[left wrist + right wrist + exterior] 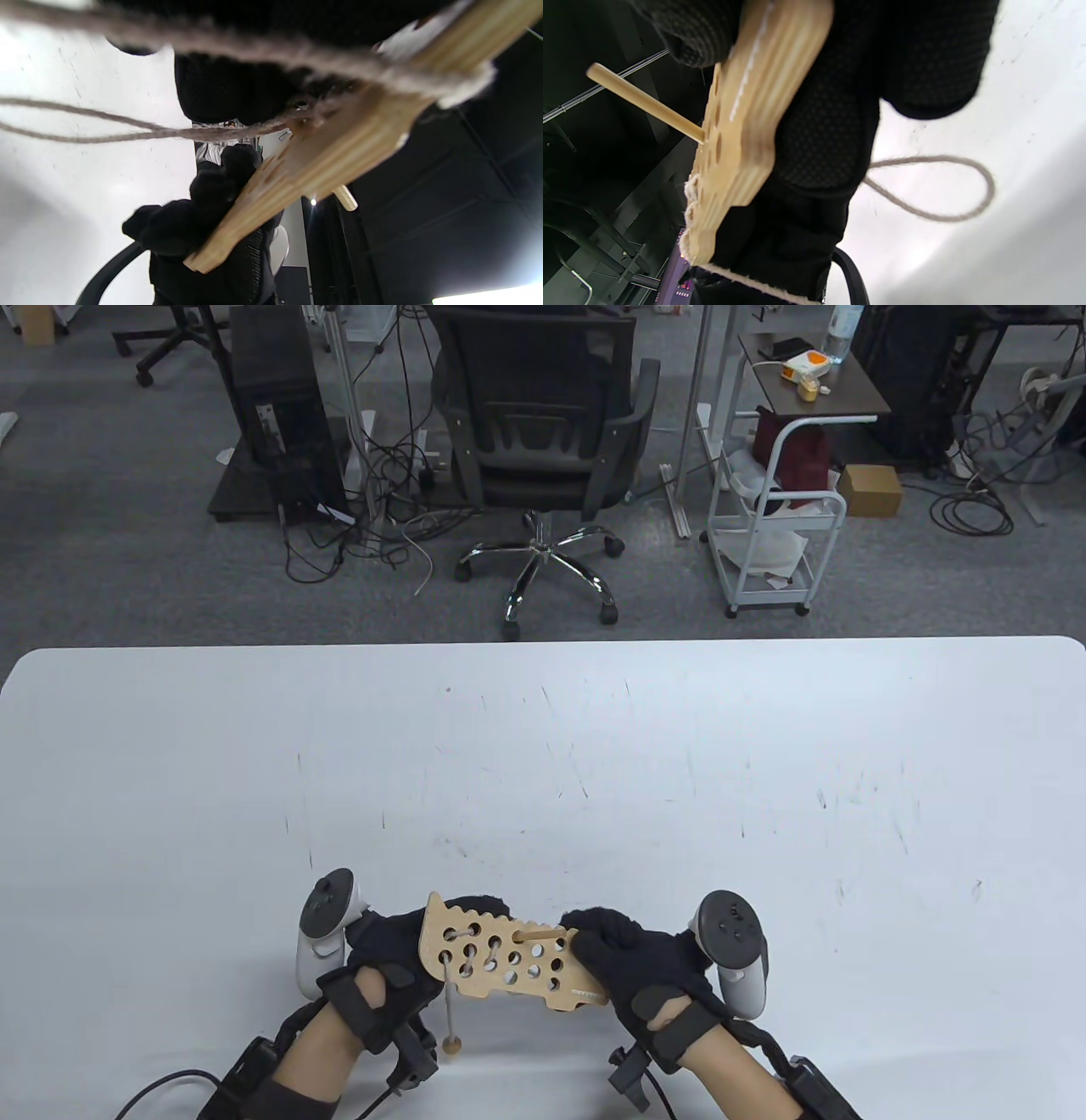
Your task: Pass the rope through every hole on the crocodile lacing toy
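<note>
A wooden crocodile lacing board (509, 959) with several round holes is held above the table near its front edge. My left hand (386, 959) grips its left end. My right hand (632, 963) grips its right end. A beige rope (467, 948) runs through a few holes at the left end, and a strand with a wooden bead (452, 1044) hangs down below. A wooden needle stick (539, 936) lies along the board's upper right. In the left wrist view the rope (127, 131) loops under the board (322, 165). In the right wrist view the stick (645, 101) pokes out of the board (742, 123), and a rope loop (937, 186) hangs below.
The white table (543, 780) stretches far back and to both sides. Beyond its far edge stand an office chair (543, 432), a white cart (776, 517) and a computer tower (276, 398) on the floor.
</note>
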A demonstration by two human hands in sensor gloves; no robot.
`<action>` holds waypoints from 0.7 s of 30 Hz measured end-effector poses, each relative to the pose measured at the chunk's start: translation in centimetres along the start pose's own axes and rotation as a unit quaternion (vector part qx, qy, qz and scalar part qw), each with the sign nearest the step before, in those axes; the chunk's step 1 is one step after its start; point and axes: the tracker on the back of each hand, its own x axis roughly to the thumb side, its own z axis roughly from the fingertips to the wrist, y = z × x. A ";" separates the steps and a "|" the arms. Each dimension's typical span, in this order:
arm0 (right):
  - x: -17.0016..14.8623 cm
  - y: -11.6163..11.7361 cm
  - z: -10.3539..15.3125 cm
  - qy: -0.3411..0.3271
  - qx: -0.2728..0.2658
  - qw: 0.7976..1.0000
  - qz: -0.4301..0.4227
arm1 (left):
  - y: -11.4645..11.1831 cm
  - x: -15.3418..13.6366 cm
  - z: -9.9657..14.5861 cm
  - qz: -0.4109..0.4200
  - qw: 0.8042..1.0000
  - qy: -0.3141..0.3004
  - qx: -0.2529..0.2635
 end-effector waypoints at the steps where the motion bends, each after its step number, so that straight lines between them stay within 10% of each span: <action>1: 0.1 0.0 0.0 -0.002 -0.004 1.000 0.012 | 0.0 0.0 0.0 0.002 1.000 0.000 -0.002; 21: 0.5 -0.1 0.1 -0.026 -0.017 0.999 0.028 | 0.6 -0.5 0.0 0.034 0.999 -0.005 0.002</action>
